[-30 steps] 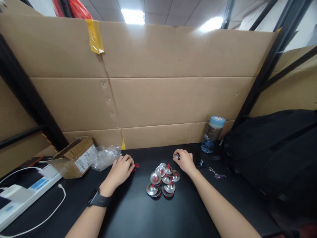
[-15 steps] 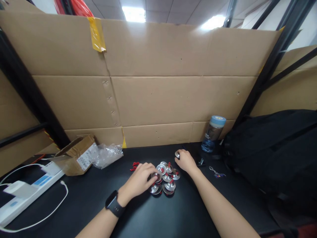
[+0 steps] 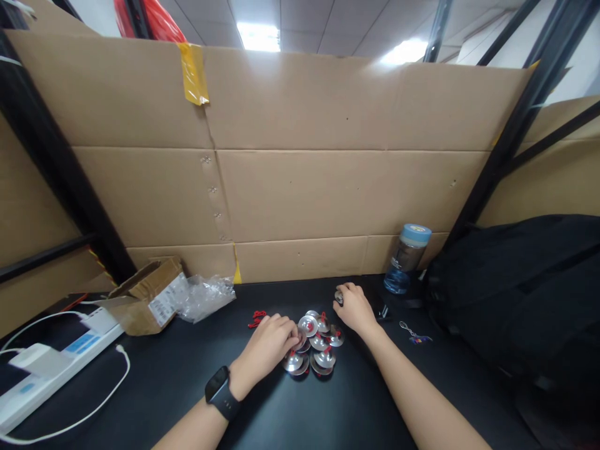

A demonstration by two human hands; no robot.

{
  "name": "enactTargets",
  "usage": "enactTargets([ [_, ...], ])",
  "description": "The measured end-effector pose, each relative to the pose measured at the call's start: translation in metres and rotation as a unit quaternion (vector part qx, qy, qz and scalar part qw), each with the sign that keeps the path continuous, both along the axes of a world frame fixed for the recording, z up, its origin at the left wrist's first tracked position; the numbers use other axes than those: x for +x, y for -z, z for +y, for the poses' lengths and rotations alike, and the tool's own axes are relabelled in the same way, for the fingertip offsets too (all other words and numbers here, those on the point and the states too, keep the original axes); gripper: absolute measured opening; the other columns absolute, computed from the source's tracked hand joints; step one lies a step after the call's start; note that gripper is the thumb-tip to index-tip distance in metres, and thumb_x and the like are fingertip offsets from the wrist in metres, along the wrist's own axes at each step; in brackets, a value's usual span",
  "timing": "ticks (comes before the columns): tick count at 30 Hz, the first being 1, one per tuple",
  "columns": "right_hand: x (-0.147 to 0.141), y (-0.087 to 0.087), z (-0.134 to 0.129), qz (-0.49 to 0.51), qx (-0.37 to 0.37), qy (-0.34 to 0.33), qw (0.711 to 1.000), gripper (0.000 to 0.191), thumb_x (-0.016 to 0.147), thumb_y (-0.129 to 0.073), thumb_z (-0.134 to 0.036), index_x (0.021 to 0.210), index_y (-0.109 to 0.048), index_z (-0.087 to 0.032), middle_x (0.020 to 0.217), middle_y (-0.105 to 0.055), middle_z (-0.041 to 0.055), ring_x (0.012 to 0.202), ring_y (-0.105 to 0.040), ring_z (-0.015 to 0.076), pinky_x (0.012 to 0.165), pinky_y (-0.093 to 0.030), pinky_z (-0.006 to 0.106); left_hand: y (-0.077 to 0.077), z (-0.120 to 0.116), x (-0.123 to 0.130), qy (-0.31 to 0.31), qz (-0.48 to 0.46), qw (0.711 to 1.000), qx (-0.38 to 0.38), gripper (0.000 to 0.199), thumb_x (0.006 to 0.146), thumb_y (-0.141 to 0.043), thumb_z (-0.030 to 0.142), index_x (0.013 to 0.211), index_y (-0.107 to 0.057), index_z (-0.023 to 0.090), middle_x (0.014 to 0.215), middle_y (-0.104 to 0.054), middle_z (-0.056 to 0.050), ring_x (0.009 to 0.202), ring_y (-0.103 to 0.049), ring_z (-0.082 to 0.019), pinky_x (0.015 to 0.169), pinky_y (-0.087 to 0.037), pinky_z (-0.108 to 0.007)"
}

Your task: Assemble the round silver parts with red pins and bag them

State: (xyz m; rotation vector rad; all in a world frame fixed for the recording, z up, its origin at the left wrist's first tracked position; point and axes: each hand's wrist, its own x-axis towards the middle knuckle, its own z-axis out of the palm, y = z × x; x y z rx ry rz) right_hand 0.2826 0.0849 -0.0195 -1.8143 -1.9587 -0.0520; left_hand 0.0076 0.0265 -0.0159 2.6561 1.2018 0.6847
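Small silver finger cymbals (image 3: 323, 357) with red cords lie heaped on the black table (image 3: 281, 415). At the heap's left edge, my left hand (image 3: 272, 342), with a black watch (image 3: 222, 392) on its wrist, is closed. Its fingers and thumb pinch the rim of a cymbal that they partly cover. Beyond the heap to the right, my right hand (image 3: 357, 309) is closed round a small silver piece (image 3: 339, 297), which looks like another finger cymbal; most of it is hidden by the fingers. Red cords (image 3: 257, 319) rest beside my left hand.
On the left are a white power strip (image 3: 51, 378), an opened cardboard box (image 3: 145, 300) and clear plastic wrap (image 3: 206, 297). To the right stand a blue-lidded bottle (image 3: 405, 259) and a black backpack (image 3: 525, 300), with a keychain (image 3: 415, 334) nearby. A cardboard wall (image 3: 300, 194) closes off the back.
The whole view has shifted slightly. My left fingers have curled further over the cymbal, which shows less now. The silver piece in my right hand has turned and shows a darker side.
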Motion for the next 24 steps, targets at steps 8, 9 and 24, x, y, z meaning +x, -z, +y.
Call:
enactTargets([
  [8, -0.043, -0.028, -0.036, 0.248, -0.024, -0.330, 0.910, 0.060, 0.079, -0.079, -0.037, 0.134, -0.058, -0.027, 0.125, -0.064, 0.0085, 0.103, -0.065, 0.0239, 0.085, -0.054, 0.036, -0.004, 0.003, 0.000, -0.030, -0.124, 0.991, -0.034, 0.015, 0.103, -0.047, 0.031, 0.096, -0.058, 0.023, 0.090, -0.067, -0.001, 0.083, -0.060, -0.020, 0.079, -0.041, -0.033],
  [9, -0.051, -0.030, -0.043, 0.267, -0.033, -0.354, 0.896, 0.072, 0.072, -0.086, -0.039, 0.136, -0.056, -0.028, 0.125, -0.064, 0.0085, 0.103, -0.066, 0.0244, 0.087, -0.054, 0.037, -0.006, 0.002, 0.000, -0.034, -0.150, 0.987, -0.044, 0.016, 0.103, -0.047, 0.032, 0.096, -0.058, 0.023, 0.090, -0.067, -0.001, 0.083, -0.061, -0.019, 0.080, -0.042, -0.033],
  [24, -0.065, -0.027, -0.053, 0.393, -0.106, -0.366, 0.837, 0.056, 0.060, -0.093, -0.042, 0.108, -0.071, -0.023, 0.103, -0.063, 0.0035, 0.080, -0.065, 0.0164, 0.070, -0.055, 0.029, -0.017, -0.003, 0.001, -0.035, -0.240, 0.967, -0.074, 0.013, 0.092, -0.058, 0.026, 0.080, -0.061, 0.021, 0.080, -0.070, 0.000, 0.076, -0.065, -0.017, 0.075, -0.047, -0.029],
])
